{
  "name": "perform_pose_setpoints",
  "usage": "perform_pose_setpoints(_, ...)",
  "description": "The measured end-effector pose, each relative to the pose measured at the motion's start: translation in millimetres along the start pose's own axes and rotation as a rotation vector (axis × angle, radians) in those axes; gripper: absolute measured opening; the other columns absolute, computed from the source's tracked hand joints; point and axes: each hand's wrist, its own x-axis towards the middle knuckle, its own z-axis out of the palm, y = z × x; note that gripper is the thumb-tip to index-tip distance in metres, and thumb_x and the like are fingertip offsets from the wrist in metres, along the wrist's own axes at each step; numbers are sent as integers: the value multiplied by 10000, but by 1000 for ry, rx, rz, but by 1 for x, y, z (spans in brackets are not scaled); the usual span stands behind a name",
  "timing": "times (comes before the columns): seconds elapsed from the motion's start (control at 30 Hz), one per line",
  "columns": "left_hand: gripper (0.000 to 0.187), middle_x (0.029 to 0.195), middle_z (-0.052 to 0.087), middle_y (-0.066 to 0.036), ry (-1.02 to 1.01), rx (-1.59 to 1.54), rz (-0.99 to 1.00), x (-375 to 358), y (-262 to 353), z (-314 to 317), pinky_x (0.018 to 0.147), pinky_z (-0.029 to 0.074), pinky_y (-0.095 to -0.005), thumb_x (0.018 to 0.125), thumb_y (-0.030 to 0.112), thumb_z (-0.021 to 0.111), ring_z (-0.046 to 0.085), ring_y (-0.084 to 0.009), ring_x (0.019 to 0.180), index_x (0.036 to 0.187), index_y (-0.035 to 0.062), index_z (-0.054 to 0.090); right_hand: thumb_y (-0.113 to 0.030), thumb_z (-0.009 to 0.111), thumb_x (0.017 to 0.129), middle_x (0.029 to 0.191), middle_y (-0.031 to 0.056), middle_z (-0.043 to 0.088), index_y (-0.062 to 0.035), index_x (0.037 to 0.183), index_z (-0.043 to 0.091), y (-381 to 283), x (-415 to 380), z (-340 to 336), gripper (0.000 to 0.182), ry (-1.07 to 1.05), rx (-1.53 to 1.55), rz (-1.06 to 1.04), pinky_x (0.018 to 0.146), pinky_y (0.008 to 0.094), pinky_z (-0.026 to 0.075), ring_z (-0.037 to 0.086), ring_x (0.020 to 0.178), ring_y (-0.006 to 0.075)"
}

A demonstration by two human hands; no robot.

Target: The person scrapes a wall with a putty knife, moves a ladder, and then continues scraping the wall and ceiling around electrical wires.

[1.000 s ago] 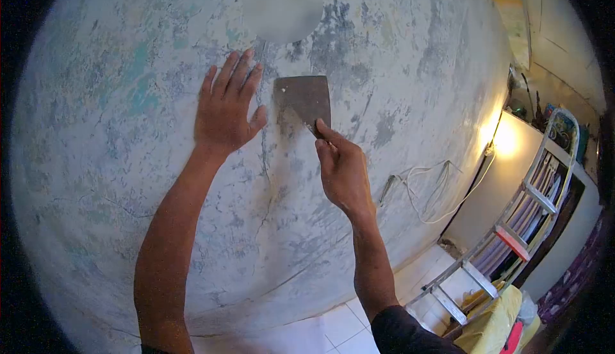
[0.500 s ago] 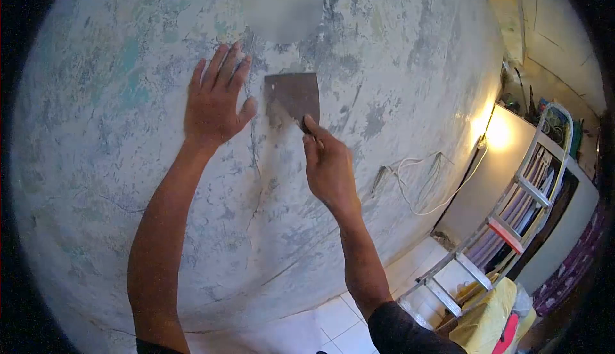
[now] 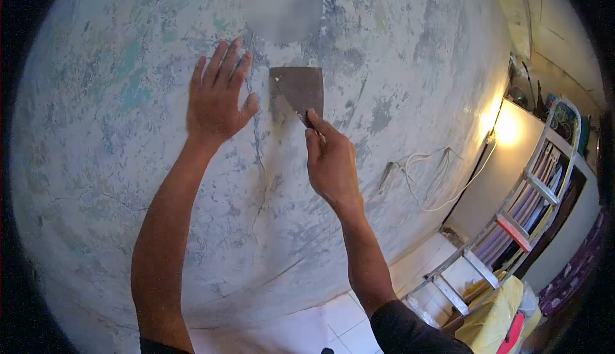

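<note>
A patchy wall (image 3: 192,239) with flaking pale paint, grey and turquoise spots and thin cracks fills most of the view. Flat against it, fingers spread, lies my left hand (image 3: 218,103), left of the scraper. My right hand (image 3: 333,168) is closed round the handle of a wide scraper (image 3: 304,88), most of the handle being hidden by the fingers. The dark blade points upward, its top edge at or very close to the wall surface. A crack runs down the wall between my two hands.
Loose white cables (image 3: 416,181) hang from the wall at right. Beyond them a metal ladder (image 3: 480,267) leans before shelves of stacked items (image 3: 519,210). A lit lamp (image 3: 506,130) glows near the corner. Yellow sheeting (image 3: 490,315) and white floor tiles (image 3: 359,335) are below.
The scraper and my right hand have shifted slightly up and right in the view. The ladder and cables moved right too, so the camera has turned a little. My left hand stays on the wall.
</note>
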Motion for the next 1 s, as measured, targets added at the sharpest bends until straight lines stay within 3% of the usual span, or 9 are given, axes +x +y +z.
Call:
perform_pose_setpoints(0.4,704,1509,280,-77,-11,19,3,0,1,1,1111,195,-513,782,327,607,262,-279,1388,1414,166,344,-159,509,922,745,230,619,-79,1244,547,15,-18,-6,333,-80,-95,42,618,496,466,601,673,410)
perform_pose_setpoints(0.57,691,1497,301,-88,25,34,56,3,4,2,1093,220,-535,789,302,594,277,-302,1376,1416,158,341,-180,500,925,753,215,609,-117,1302,493,53,-42,8,382,-16,-129,-20,617,488,464,597,689,385)
perform_pose_setpoints(0.7,650,1500,292,-103,50,58,98,1,4,2,1081,223,-546,811,302,560,284,-329,1368,1403,134,349,-186,516,922,800,203,615,-125,1294,503,77,-123,-6,378,-163,-28,192,631,486,468,604,716,374)
perform_pose_setpoints(0.77,634,1492,309,-91,56,119,76,3,5,3,1101,237,-510,823,321,550,288,-295,1375,1404,154,359,-182,522,917,836,211,627,-125,1292,506,103,-179,-8,380,-74,91,150,641,478,478,615,751,379)
perform_pose_setpoints(0.83,628,1491,309,-99,45,135,92,3,7,1,1098,238,-512,835,322,536,291,-305,1372,1409,146,351,-130,541,902,870,216,645,-63,1255,536,122,-230,-22,359,-184,38,349,639,397,490,636,719,345)
perform_pose_setpoints(0.9,623,1491,310,-107,34,148,103,6,9,2,1096,239,-514,846,323,522,294,-315,1370,1415,138,344,-140,561,889,838,210,645,-70,1257,535,146,-274,-33,375,-210,-11,421,620,380,492,640,683,320)
perform_pose_setpoints(0.97,629,1492,295,-141,48,118,109,6,11,2,1092,213,-540,840,336,519,282,-348,1368,1402,118,340,-168,518,905,814,228,628,-78,1256,532,153,-300,-57,363,-335,-19,636,656,451,494,617,740,404)
perform_pose_setpoints(1.0,607,1489,301,-139,41,156,103,6,11,3,1095,214,-531,858,337,499,284,-348,1368,1400,113,342,-168,518,905,814,228,628,-78,1256,532,160,-310,-66,363,-328,-7,638,656,451,494,617,740,404)
